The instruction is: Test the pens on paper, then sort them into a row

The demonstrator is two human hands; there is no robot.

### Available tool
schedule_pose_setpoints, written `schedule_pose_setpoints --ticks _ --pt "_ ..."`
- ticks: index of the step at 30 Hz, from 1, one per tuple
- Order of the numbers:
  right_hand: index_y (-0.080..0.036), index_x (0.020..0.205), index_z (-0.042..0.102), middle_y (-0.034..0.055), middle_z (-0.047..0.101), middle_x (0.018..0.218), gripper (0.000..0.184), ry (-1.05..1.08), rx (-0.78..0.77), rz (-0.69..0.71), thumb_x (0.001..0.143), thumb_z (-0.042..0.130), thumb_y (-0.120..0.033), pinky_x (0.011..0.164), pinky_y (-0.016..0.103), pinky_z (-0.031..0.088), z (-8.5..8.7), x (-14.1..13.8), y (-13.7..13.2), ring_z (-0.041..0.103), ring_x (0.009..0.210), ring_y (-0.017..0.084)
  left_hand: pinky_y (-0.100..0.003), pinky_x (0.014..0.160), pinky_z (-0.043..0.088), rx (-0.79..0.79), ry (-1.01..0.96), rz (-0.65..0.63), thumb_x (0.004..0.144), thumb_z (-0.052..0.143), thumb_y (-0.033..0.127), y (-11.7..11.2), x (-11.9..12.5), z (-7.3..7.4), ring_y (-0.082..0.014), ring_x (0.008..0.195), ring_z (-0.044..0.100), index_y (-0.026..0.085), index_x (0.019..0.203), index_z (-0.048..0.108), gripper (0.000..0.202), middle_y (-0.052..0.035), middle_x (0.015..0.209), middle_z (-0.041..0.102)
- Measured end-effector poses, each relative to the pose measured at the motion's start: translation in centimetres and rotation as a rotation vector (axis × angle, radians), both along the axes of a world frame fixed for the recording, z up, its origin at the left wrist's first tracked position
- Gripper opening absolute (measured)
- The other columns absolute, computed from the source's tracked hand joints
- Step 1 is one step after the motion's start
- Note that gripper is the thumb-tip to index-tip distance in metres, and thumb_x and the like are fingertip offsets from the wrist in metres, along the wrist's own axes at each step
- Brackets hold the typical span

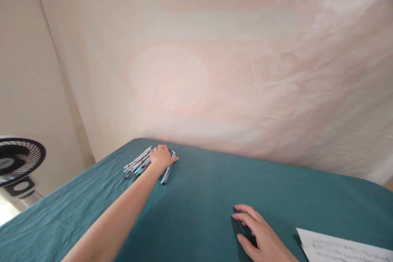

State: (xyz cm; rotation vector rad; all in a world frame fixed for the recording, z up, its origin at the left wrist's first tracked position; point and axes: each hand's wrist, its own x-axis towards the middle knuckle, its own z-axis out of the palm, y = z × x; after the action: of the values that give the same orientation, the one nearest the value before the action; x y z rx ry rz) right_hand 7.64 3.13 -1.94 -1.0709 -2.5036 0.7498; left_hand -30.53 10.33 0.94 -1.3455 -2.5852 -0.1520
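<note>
Far out on the table, my left hand (pixel 161 158) rests over a heap of pens (pixel 140 164), thumb stretched out to the right and fingers spread, their tips partly out of sight. The pens are mostly white or pale with dark and coloured ends. One pen (pixel 166 176) juts from under the hand toward me. My right hand (pixel 259 233) hovers low over or rests on the cloth near the front; I cannot tell which. Its fingers are apart and gently curved, with nothing visible between them.
A dark teal cloth (pixel 208 196) covers the table. Sheets of paper with writing (pixel 340 245) lie at the front right. Left of the table stands a black fan (pixel 21 159). A pale, wrinkled sheet (pixel 245 73) hangs behind the back edge.
</note>
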Motion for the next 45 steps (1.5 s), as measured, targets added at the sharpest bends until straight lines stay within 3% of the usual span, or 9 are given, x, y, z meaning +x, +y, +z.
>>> schedule_pose_setpoints --ticks 7,11,15,20,24,25,29,35,45 --pt "-0.021 0.107 0.055 0.0097 0.046 0.123 0.036 0.033 0.033 0.039 0.072 0.047 -0.018 0.096 0.038 0.035 0.0 0.2 0.0 0.043 0.114 0.022 -0.049 0.089 0.026 0.032 0.025 -0.071 0.067 0.04 0.064 -1.2 0.9 -0.1 -0.0375 0.114 0.035 0.008 0.121 0.039 0.079 -0.023 0.124 0.04" --pt "-0.02 0.106 0.056 0.01 0.046 0.122 0.036 0.026 0.027 0.043 0.071 0.048 -0.018 0.097 0.038 0.034 0.1 0.2 -0.1 0.043 0.113 0.023 -0.048 0.096 0.018 0.025 0.058 -0.194 0.066 0.045 0.063 -2.4 2.3 0.1 -0.0358 0.122 0.025 0.008 0.125 0.035 0.081 -0.0217 0.132 0.033" --pt "-0.02 0.108 0.055 0.0097 0.046 0.122 0.036 -0.006 0.032 0.063 0.072 0.048 -0.018 0.096 0.036 0.034 0.7 0.3 -0.3 0.043 0.112 0.022 -0.044 0.101 0.012 -0.006 -0.006 -0.426 0.068 0.049 0.056 -4.7 6.5 0.1 -0.0322 0.127 0.02 0.013 0.126 0.038 0.072 -0.0177 0.136 0.03" --pt "-0.021 0.099 0.057 0.0076 0.052 0.11 0.028 -0.096 0.052 0.127 0.071 0.053 -0.018 0.088 0.033 0.038 3.0 1.2 -0.5 0.048 0.101 0.021 -0.044 0.1 0.019 -0.158 -0.294 -0.79 0.069 0.049 0.057 -7.5 14.0 -0.1 -0.0307 0.125 0.026 0.017 0.126 0.04 0.07 -0.0148 0.136 0.033" --pt "-0.02 0.076 0.056 0.0038 0.056 0.084 0.004 -0.216 0.098 0.038 0.075 0.052 -0.022 0.072 0.03 0.039 4.7 3.1 -1.1 0.051 0.08 0.018 -0.046 0.102 0.016 -0.142 -0.397 -0.908 0.074 0.042 0.056 -8.3 18.0 -1.0 -0.0306 0.126 0.024 0.017 0.126 0.04 0.065 -0.0149 0.137 0.031" --pt "-0.02 0.072 0.055 0.0027 0.056 0.08 0.008 -0.236 0.116 0.024 0.077 0.052 -0.025 0.069 0.03 0.038 4.7 3.6 -1.3 0.05 0.077 0.017 -0.046 0.102 0.015 -0.129 -0.392 -0.917 0.077 0.039 0.056 -8.3 18.5 -1.3 -0.0303 0.127 0.022 0.017 0.127 0.039 0.064 -0.0144 0.137 0.031" --pt "-0.019 0.066 0.052 0.0001 0.054 0.071 0.022 -0.222 0.199 0.016 0.081 0.049 -0.035 0.067 0.028 0.034 3.6 6.1 -2.0 0.048 0.07 0.015 -0.047 0.104 0.01 -0.052 -0.342 -0.931 0.082 0.028 0.054 -8.0 19.1 -2.5 -0.0277 0.129 0.018 0.021 0.129 0.036 0.058 -0.0099 0.139 0.029" --pt "-0.018 0.059 0.047 0.0013 0.05 0.064 0.032 -0.156 0.35 -0.009 0.086 0.039 -0.032 0.066 0.031 0.031 1.2 9.4 -1.9 0.044 0.065 0.014 -0.045 0.104 0.01 -0.049 -0.286 -0.942 0.083 0.025 0.054 -7.8 18.9 -2.8 -0.0267 0.129 0.018 0.022 0.129 0.037 0.057 -0.0085 0.138 0.03" --pt "-0.02 0.058 0.049 0.0025 0.051 0.063 0.028 -0.157 0.373 0.034 0.084 0.042 -0.027 0.066 0.033 0.032 1.7 12.3 -3.1 0.045 0.065 0.016 -0.043 0.104 0.011 -0.037 -0.278 -0.952 0.083 0.026 0.053 -7.9 18.9 -2.6 -0.0259 0.128 0.021 0.023 0.128 0.038 0.056 -0.0086 0.137 0.032"
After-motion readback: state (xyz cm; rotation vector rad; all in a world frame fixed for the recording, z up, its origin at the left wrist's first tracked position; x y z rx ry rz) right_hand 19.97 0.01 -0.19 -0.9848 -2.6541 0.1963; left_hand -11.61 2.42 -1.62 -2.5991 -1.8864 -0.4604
